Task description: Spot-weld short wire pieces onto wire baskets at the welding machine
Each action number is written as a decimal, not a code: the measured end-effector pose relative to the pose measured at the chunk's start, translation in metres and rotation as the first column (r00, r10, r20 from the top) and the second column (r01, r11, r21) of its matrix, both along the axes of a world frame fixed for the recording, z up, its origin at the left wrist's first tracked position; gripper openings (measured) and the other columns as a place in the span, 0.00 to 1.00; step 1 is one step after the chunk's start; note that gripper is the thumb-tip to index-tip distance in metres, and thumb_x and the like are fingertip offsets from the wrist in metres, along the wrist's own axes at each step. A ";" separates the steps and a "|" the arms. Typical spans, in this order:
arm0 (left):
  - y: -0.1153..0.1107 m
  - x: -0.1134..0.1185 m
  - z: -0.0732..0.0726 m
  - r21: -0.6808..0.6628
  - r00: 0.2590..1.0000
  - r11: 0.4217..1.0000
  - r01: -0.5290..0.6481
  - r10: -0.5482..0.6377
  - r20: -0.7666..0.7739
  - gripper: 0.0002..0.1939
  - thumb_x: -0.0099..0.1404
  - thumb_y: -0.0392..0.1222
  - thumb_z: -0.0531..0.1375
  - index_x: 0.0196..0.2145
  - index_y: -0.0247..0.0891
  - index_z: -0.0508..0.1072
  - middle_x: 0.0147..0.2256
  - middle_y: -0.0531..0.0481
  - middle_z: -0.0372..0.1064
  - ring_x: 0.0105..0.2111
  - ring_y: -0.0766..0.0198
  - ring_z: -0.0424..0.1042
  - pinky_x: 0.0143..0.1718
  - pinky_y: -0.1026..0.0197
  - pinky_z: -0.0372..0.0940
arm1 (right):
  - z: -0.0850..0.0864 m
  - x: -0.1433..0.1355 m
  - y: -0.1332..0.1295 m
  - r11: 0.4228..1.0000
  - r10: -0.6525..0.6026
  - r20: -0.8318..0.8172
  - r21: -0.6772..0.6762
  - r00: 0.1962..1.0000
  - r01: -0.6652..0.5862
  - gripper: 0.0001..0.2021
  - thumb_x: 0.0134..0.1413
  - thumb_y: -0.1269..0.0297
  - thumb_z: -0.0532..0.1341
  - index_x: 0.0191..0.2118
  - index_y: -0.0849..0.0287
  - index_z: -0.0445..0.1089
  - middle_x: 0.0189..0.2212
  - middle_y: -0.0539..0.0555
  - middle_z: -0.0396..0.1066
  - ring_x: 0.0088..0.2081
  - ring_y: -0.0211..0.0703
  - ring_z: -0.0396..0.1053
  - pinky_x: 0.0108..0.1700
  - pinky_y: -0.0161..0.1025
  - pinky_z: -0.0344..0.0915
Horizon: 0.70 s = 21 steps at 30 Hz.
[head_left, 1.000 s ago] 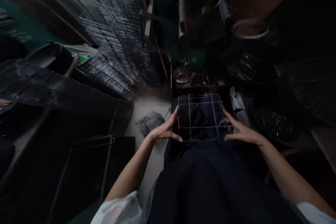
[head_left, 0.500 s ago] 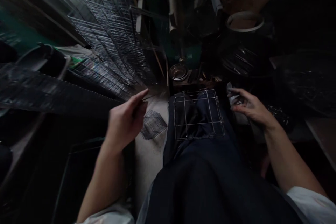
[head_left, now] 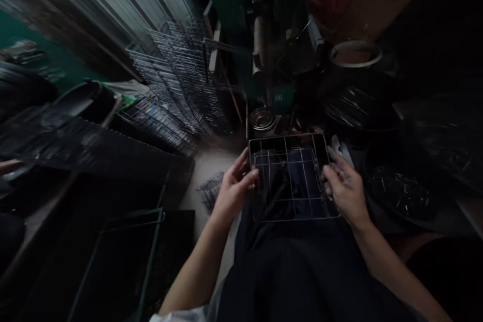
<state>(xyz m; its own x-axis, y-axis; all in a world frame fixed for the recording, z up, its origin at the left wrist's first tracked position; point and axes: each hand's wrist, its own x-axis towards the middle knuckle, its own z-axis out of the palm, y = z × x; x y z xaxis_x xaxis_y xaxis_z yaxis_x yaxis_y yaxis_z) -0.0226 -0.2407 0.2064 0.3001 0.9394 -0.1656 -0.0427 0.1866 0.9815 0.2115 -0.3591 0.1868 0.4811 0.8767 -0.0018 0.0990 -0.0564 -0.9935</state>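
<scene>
Over my lap, a rectangular wire frame (head_left: 293,199) with crossing thin wires is held between both hands. My left hand (head_left: 233,192) is closed on its left side, thumb on top. My right hand (head_left: 347,192) grips the opposite side, its fingertips looking greyish. Through the wires a smaller wire piece (head_left: 269,152) shows against my dark trousers; I cannot tell whether the two are joined. A pale strip-like thing (head_left: 342,150) lies just beyond my right fingers.
Stacked wire racks (head_left: 177,70) stand at the left back. A folded wire piece (head_left: 211,188) lies on the floor. Ahead is a machine (head_left: 260,45) with a small metal dish (head_left: 262,118) below. A dark tray of wire pieces (head_left: 405,193) sits at right. Another person's hand (head_left: 10,166) shows far left.
My left hand has moved right and closed on the wire frame. My right hand has come in to the opposite side. A larger wire outline now shows over the lap, and the view has shifted.
</scene>
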 end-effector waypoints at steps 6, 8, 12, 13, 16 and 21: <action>-0.004 -0.007 -0.037 0.279 0.903 0.959 0.053 0.073 -0.422 0.24 0.63 0.44 0.63 0.57 0.38 0.73 0.40 0.46 0.75 0.34 0.62 0.74 0.39 0.60 0.70 | -0.021 0.013 0.003 0.988 0.085 0.433 -0.151 0.897 -0.021 0.26 0.66 0.55 0.56 0.65 0.59 0.65 0.31 0.55 0.76 0.24 0.44 0.71 0.30 0.43 0.75; -0.002 -0.008 -0.038 0.366 0.863 0.924 0.111 0.092 -0.497 0.23 0.63 0.42 0.61 0.56 0.39 0.74 0.41 0.45 0.76 0.38 0.59 0.74 0.45 0.58 0.70 | -0.021 0.015 0.005 0.984 0.122 0.535 -0.178 0.836 -0.030 0.25 0.67 0.55 0.54 0.64 0.60 0.67 0.35 0.58 0.78 0.31 0.49 0.76 0.39 0.47 0.76; -0.002 -0.009 -0.041 0.426 0.825 0.885 0.187 0.094 -0.557 0.23 0.65 0.42 0.59 0.58 0.39 0.72 0.39 0.45 0.75 0.38 0.58 0.74 0.44 0.57 0.69 | -0.022 0.016 0.009 0.979 0.163 0.568 -0.197 0.807 -0.059 0.25 0.67 0.56 0.53 0.65 0.63 0.65 0.43 0.60 0.79 0.40 0.54 0.78 0.47 0.49 0.75; -0.003 -0.009 -0.044 0.421 0.824 0.886 0.193 0.086 -0.560 0.23 0.66 0.43 0.58 0.58 0.39 0.72 0.39 0.45 0.75 0.38 0.58 0.74 0.44 0.57 0.70 | -0.022 0.017 0.009 0.979 0.164 0.568 -0.195 0.806 -0.062 0.25 0.68 0.57 0.53 0.65 0.62 0.65 0.44 0.60 0.78 0.42 0.55 0.78 0.49 0.49 0.75; -0.009 -0.011 -0.056 0.388 0.839 0.906 0.171 0.073 -0.540 0.24 0.68 0.44 0.57 0.59 0.39 0.71 0.44 0.42 0.76 0.43 0.56 0.75 0.49 0.54 0.69 | -0.031 0.017 0.003 0.979 0.168 0.541 -0.188 0.824 -0.077 0.25 0.68 0.57 0.54 0.66 0.59 0.63 0.51 0.59 0.76 0.49 0.56 0.76 0.52 0.50 0.74; -0.023 -0.016 -0.086 0.302 0.894 0.951 0.066 0.078 -0.442 0.25 0.70 0.49 0.55 0.62 0.41 0.67 0.58 0.43 0.70 0.60 0.53 0.66 0.64 0.50 0.58 | -0.073 0.014 -0.011 0.988 0.140 0.330 -0.105 0.933 -0.111 0.26 0.70 0.55 0.53 0.69 0.52 0.57 0.65 0.55 0.61 0.64 0.52 0.62 0.57 0.47 0.70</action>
